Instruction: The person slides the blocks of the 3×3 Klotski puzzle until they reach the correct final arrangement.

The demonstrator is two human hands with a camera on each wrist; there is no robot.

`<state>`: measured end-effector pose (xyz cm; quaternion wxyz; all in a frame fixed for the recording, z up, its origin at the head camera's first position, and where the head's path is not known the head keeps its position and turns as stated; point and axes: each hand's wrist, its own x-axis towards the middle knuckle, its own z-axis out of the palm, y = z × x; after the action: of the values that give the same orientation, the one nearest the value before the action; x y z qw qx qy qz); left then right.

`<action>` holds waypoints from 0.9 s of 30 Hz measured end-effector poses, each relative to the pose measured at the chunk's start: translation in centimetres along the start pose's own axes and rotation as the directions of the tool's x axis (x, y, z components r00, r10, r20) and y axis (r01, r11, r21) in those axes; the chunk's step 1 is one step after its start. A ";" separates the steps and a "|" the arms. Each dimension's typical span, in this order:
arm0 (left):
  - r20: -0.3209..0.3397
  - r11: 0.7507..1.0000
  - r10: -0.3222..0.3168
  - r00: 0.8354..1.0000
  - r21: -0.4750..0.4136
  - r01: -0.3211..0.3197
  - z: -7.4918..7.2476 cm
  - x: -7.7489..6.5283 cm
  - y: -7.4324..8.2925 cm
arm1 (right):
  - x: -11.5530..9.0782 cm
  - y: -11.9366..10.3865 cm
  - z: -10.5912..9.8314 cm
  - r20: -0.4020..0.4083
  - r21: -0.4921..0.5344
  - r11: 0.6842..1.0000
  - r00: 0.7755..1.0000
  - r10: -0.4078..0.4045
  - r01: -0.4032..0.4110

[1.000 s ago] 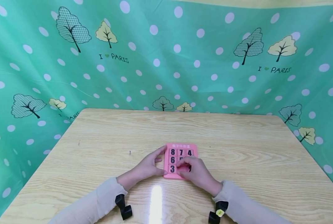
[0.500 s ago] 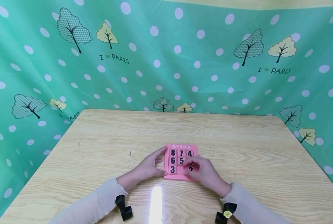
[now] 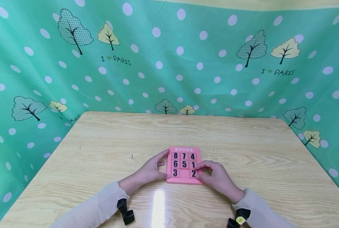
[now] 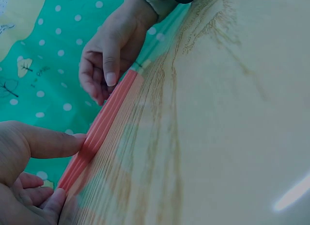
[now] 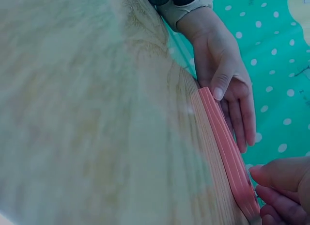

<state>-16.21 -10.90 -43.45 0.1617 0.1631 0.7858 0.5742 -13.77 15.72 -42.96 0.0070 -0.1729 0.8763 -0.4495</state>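
Note:
A pink number sliding puzzle (image 3: pixel 183 181) lies flat on the wooden table, eight-seven-four on its top row, six-five-one in the middle, three and two at the bottom. Between the three and the two-tile (image 3: pixel 193 173) is a gap. My left hand (image 3: pixel 149 169) steadies the puzzle's left side, thumb at the lower edge, index finger stretched to the upper corner. My right hand (image 3: pixel 216 177) is at the right side, index fingertip at the one-tile (image 3: pixel 193 164) and thumb tip at the two-tile, spread apart. Both wrist views show the puzzle's edge (image 4: pixel 109 111) low from the side.
The light wooden table (image 3: pixel 124 133) reaches back to a green dotted cloth (image 3: pixel 169 57) printed with trees. Black wrist cameras (image 3: pixel 125 211) are strapped over light sleeves (image 3: pixel 95 202). A bright reflection lies on the near part of the table.
My right hand has moved to the right, from over the bottom middle gap to the puzzle's right side, uncovering the five, one and two. My left hand has stayed put.

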 end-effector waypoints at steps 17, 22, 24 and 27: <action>0.001 1.000 -0.023 1.000 0.012 0.023 0.0 -0.1 0.1 | -0.6 0.6 -0.2 -0.032 0.010 0.999 0.998 0.054 -0.054; -0.001 1.000 -0.013 1.000 0.002 0.013 -0.1 -0.2 0.3 | -0.8 0.5 -0.2 -0.034 0.000 0.998 0.998 0.060 -0.060; 0.001 1.000 -0.008 1.000 -0.004 0.008 -0.1 -0.2 0.3 | -0.8 0.5 -0.2 -0.037 -0.006 0.999 0.998 0.054 -0.054; 0.004 1.000 -0.004 1.000 -0.011 0.004 -0.1 -0.2 0.4 | -0.8 0.6 -0.2 -0.039 -0.013 0.999 0.998 0.047 -0.047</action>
<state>-16.06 -11.00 -43.03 0.1654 0.1621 0.7826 0.5779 -13.27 16.42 -43.41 -0.0008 -0.1435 0.8833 -0.4462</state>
